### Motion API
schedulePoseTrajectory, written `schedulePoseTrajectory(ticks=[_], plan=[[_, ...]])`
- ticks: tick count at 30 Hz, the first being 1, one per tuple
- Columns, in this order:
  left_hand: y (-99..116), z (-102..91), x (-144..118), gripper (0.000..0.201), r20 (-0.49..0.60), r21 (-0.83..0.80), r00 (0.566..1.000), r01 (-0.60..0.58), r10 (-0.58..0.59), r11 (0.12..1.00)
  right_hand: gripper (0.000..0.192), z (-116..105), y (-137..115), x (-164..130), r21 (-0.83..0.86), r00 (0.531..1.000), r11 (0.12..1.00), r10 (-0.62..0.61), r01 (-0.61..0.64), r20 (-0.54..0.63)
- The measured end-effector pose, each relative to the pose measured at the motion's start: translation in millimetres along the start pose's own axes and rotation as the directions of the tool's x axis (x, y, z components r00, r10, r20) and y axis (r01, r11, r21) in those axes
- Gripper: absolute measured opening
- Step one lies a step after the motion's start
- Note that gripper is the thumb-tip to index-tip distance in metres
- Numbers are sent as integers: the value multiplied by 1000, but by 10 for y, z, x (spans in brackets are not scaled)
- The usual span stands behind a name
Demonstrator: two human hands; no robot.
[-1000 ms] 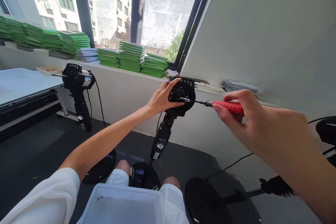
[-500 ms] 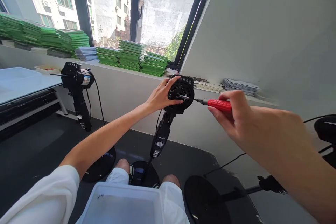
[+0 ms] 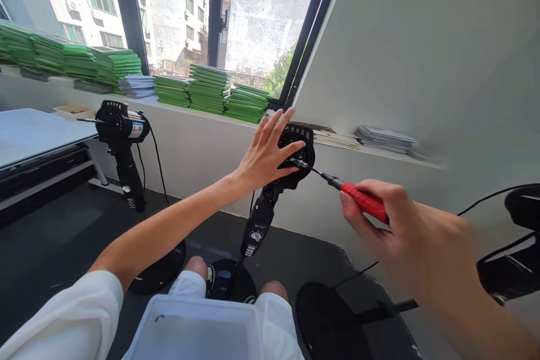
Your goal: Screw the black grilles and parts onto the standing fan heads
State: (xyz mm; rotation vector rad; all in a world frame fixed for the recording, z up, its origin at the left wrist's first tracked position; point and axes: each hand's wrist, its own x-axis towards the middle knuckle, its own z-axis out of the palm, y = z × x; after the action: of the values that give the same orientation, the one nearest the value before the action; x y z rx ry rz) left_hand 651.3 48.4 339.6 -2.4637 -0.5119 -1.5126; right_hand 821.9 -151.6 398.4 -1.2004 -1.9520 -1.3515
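In front of me stands a black fan motor head (image 3: 307, 143) without blades, on an upright fan stand (image 3: 257, 219) with a round dial. My left hand (image 3: 268, 152) lies against the left side of the head with its fingers spread, hiding much of its face. A metal shaft (image 3: 299, 162) sticks out beneath the fingers. My right hand (image 3: 392, 208) is closed around the red handle of a screwdriver (image 3: 363, 199). Its thin blade points up and left, and the tip reaches the end of the shaft; whether they touch I cannot tell.
A translucent tray (image 3: 198, 326) with a few small dark parts rests on my lap. Another bladeless fan (image 3: 120, 124) stands left beside a table (image 3: 42, 135). Green stacks (image 3: 208, 90) line the windowsill. A round black base (image 3: 329, 320) lies right, near cables.
The screwdriver has swung from the right edge of the motor head to the shaft's end, its handle now lower. My left hand's fingers have lifted and spread.
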Motion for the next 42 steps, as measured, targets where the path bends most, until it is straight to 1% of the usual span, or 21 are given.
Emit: schedulePoseTrajectory(ticks=[2, 4, 6, 10, 13, 16, 19, 22, 25, 27, 28, 31, 33, 34, 36, 37, 38, 39, 40, 41, 42], plan=[[40, -51, 59, 21, 65, 13, 994, -94, 93, 995, 12, 3, -22, -96, 3, 1000, 1000, 11, -11, -1], [61, -82, 117, 15, 111, 24, 983, -147, 144, 989, 16, 25, -46, -199, 12, 1000, 1000, 14, -14, 12], [68, -99, 164, 13, 137, 37, 979, -159, 152, 987, 19, 67, -73, -297, 17, 999, 999, 32, -32, 11], [50, -109, 202, 15, 163, 48, 974, -166, 156, 985, 15, 171, -116, -431, 33, 993, 993, 114, -114, 15], [25, -108, 191, 15, 151, 41, 972, -190, 182, 981, 14, 200, -129, -472, 50, 993, 992, 113, -112, -24], [14, -107, 176, 15, 131, 31, 968, -221, 215, 975, 13, 156, -147, -483, 73, 991, 988, 136, -135, -7], [18, -112, 166, 16, 133, 9, 963, -237, 234, 971, 12, 90, -192, -504, 93, 981, 977, 193, -194, 21], [15, -119, 154, 17, 141, -15, 961, -238, 238, 971, 10, 73, -239, -569, 121, 960, 952, 280, -282, 27], [-6, -106, 131, 17, 125, -21, 964, -234, 234, 972, 14, 87, -255, -665, 184, 943, 930, 331, -320, -31], [-21, -80, 111, 17, 104, -25, 970, -219, 220, 975, 13, 68, -254, -707, 245, 924, 903, 377, -353, -61], [-25, -64, 99, 17, 93, -26, 974, -207, 208, 978, 13, 44, -254, -711, 284, 906, 877, 420, -389, -55], [-14, -10, 59, 17, 54, -3, 985, -161, 161, 987, 12, -55, -257, -642, 447, 834, 758, 550, -474, -50], [8, 19, 34, 17, 13, 23, 991, -130, 130, 991, 21, -80, -250, -537, 550, 805, 712, 582, -436, -116], [19, 31, 25, 17, -11, 33, 993, -118, 119, 992, 24, -58, -240, -473, 575, 808, 714, 571, -400, -147], [36, 47, 11, 19, -48, 37, 993, -106, 107, 994, 21, 71, -201, -334, 571, 838, 754, 510, -325, -196], [38, 52, 7, 20, -57, 32, 993, -102, 104, 994, 14, 174, -175, -263, 539, 879, 782, 453, -311, -150], [37, 56, 4, 21, -59, 24, 993, -101, 102, 995, 10, 296, -145, -193, 515, 898, 802, 422, -304, -127], [32, 58, 1, 21, -57, 14, 993, -100, 101, 995, 10, 426, -115, -126, 489, 920, 811, 391, -322, -42], [25, 60, -2, 21, -55, 4, 993, -103, 103, 995, 13, 555, -84, -65, 481, 922, 798, 382, -363, 63], [17, 62, -5, 21, -58, -5, 992, -110, 109, 994, 14, 673, -55, -11, 497, 910, 766, 385, -407, 151], [9, 65, -8, 21, -60, -13, 991, -117, 116, 993, 16, 773, -29, 33, 509, 888, 728, 393, -459, 239]])
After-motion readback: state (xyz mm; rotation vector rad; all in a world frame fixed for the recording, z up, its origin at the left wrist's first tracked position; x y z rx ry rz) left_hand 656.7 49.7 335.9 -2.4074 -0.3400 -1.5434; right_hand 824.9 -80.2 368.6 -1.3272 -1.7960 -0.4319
